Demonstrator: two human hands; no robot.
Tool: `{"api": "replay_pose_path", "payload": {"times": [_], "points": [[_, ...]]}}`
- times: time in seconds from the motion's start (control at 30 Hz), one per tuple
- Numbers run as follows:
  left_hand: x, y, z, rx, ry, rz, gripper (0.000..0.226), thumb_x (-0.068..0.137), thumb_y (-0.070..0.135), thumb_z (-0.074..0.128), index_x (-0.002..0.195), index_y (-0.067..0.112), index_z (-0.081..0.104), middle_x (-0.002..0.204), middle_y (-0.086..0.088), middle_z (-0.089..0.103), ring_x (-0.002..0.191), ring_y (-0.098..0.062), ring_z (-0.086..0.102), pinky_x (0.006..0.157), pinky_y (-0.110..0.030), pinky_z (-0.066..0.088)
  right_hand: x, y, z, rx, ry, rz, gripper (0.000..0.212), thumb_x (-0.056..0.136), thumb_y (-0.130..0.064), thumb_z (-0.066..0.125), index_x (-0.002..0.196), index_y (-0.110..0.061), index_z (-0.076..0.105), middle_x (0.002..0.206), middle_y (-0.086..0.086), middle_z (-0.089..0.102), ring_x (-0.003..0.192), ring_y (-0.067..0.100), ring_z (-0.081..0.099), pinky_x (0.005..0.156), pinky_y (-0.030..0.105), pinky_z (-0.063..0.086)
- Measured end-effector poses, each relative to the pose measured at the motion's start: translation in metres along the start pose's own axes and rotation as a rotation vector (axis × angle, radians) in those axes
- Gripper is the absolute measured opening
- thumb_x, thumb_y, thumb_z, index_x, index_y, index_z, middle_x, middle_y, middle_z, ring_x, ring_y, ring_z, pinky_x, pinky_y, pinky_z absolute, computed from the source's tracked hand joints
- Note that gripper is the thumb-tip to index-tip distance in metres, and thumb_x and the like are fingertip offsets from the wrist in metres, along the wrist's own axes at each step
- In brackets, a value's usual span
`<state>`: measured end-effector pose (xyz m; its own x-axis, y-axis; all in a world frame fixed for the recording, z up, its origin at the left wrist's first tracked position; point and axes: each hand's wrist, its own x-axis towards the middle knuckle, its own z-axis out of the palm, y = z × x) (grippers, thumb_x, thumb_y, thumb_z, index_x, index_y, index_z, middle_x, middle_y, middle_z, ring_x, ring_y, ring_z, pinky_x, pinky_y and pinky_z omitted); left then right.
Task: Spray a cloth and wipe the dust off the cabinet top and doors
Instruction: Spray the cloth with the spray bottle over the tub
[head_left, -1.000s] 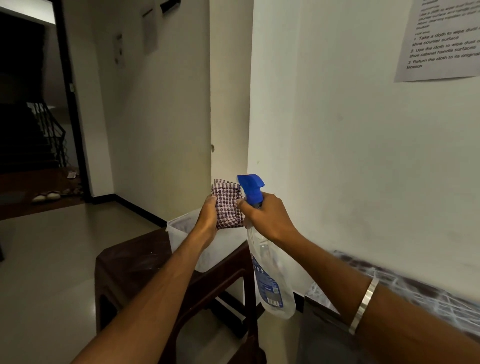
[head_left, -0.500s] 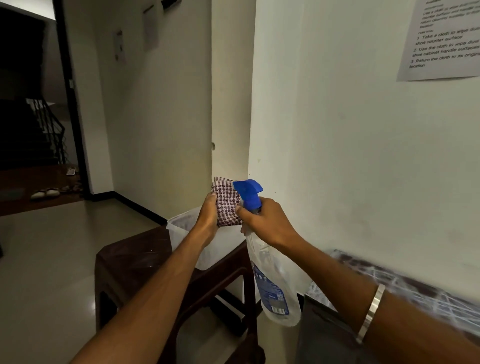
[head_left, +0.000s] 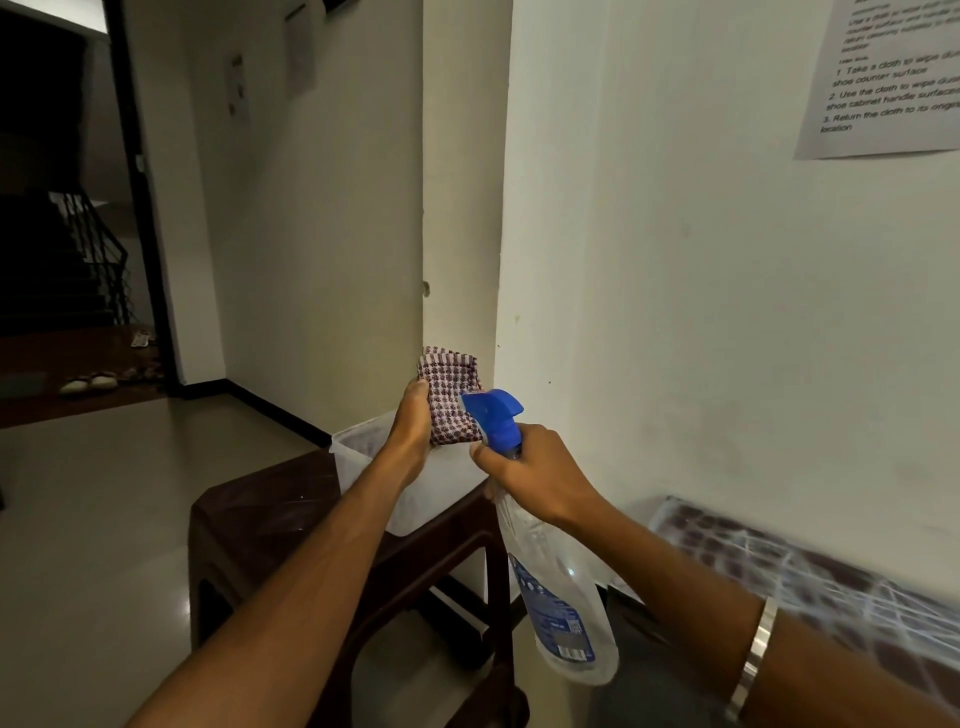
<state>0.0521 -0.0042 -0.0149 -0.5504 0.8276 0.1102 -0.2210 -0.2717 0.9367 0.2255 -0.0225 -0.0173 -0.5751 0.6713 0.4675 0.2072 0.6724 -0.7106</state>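
Note:
My left hand (head_left: 410, 431) holds up a folded red-and-white checked cloth (head_left: 451, 392) in front of the white wall corner. My right hand (head_left: 540, 475) grips the neck of a clear spray bottle (head_left: 558, 597) with a blue trigger head (head_left: 493, 415). The nozzle points at the cloth from close by, just to its right. The cabinet top (head_left: 810, 577), covered in a brown patterned sheet, lies at the lower right under my right forearm; its doors are hidden.
A dark brown plastic stool (head_left: 270, 514) stands below my hands, with a translucent white tub (head_left: 415, 499) on its far corner. A printed paper sheet (head_left: 893, 78) hangs on the wall. Shoes (head_left: 88, 383) lie by the dark doorway at left.
The spray bottle and my right hand have dropped slightly lower against the cloth. The cloth stays held up in my left hand.

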Motion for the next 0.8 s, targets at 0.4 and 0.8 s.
{"api": "replay_pose_path", "payload": {"times": [0.4,0.8], "points": [[0.013,0.009,-0.011,-0.04,0.028,0.043,0.042,0.103,0.031,0.024,0.12,0.012,0.057,0.099,-0.008,0.07,0.087,-0.023,0.068,0.071,-0.037,0.056,0.018,-0.006,-0.013,-0.025,-0.027,-0.047,0.02,0.089,-0.028,0.06,0.072,-0.02,0.055,0.055,-0.009,0.061,0.049,-0.003,0.057,0.05,0.003,0.039],[0.024,0.024,-0.035,0.004,0.078,0.08,0.037,0.103,0.032,0.024,0.111,0.02,0.059,0.099,-0.004,0.07,0.092,-0.021,0.068,0.069,-0.033,0.056,0.065,-0.036,-0.033,-0.067,-0.133,-0.085,0.023,0.089,-0.027,0.06,0.089,-0.005,0.062,0.076,0.012,0.071,0.072,0.023,0.067,0.076,0.033,0.053]]}}
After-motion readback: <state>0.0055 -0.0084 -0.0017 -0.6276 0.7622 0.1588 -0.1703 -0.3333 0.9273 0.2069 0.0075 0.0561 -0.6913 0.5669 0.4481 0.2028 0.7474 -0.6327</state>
